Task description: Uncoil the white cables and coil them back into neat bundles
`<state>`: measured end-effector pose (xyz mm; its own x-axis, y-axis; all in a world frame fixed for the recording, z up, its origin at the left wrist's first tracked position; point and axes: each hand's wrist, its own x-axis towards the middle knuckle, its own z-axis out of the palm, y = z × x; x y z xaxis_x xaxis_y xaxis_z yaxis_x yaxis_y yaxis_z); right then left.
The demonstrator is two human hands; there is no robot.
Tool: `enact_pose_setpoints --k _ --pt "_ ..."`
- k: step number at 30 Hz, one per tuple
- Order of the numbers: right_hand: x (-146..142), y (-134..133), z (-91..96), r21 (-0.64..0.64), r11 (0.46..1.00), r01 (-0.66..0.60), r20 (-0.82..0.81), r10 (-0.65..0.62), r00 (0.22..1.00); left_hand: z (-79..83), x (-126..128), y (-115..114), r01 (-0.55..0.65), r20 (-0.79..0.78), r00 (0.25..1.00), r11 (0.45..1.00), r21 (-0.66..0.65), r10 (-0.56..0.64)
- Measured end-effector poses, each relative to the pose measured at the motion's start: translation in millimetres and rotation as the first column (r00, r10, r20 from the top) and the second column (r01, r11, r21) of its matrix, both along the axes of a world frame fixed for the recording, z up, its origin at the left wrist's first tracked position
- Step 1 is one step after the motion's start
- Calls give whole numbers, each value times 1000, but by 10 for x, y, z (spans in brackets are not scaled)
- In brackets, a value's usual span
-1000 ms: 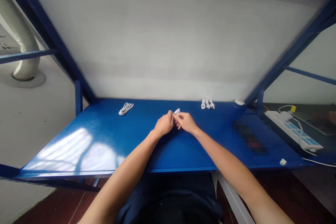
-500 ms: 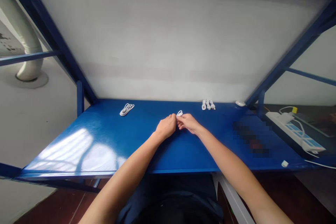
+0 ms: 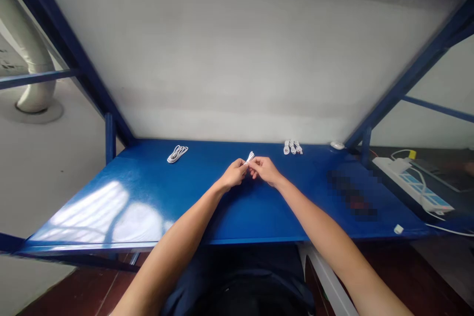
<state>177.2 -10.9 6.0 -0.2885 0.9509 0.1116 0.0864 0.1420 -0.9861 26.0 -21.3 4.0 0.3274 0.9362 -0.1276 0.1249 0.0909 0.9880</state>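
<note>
A small bundle of white cable (image 3: pixel 251 156) is pinched between my two hands above the blue table (image 3: pixel 207 197), its loops pointing away from me. My left hand (image 3: pixel 234 174) is closed on the bundle from the left. From the right, the fingertips of my right hand (image 3: pixel 265 170) close on it too, the other fingers curled. My fingers hide the lower part of the bundle. Farther left on the table lies a looser coil of white cable (image 3: pixel 177 154). Three tied white cable bundles (image 3: pixel 292 147) lie in a row at the back right.
A white rounded object (image 3: pixel 336 145) sits at the back right corner. A small white block (image 3: pixel 398 229) lies near the front right edge. Beyond the right edge is a power strip (image 3: pixel 414 182) with plugs and cords. Blue frame posts (image 3: pixel 110 138) flank the table.
My left hand has turned and its fingers have shifted, so more of the white bundle shows between my hands. The view has moved slightly; the other cables lie unmoved.
</note>
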Motion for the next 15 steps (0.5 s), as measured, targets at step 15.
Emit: enact_pose_setpoints --k 15 --pt "6 -13 -3 169 985 -17 121 -4 993 -66 -24 31 -81 -83 991 962 261 106"
